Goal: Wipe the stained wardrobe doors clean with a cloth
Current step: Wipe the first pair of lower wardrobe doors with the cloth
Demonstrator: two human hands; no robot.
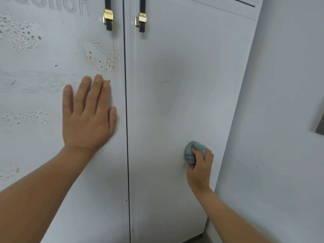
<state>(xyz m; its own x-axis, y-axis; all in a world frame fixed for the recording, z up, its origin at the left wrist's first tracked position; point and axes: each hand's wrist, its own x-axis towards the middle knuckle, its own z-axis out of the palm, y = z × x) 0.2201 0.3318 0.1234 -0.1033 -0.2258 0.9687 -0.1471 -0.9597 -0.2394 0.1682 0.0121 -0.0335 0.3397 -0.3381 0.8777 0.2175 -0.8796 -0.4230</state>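
Wiping should be done with firm, overlapping strokes: the balled cloth is clenched in the right hand against the right door, right of the door seam. The left hand is pressed flat, fingers straight, left of it, where orange stains show.

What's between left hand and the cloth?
Head view: the white left door's edge, the dark vertical seam, then bare white right door panel up to the crumpled teal cloth.
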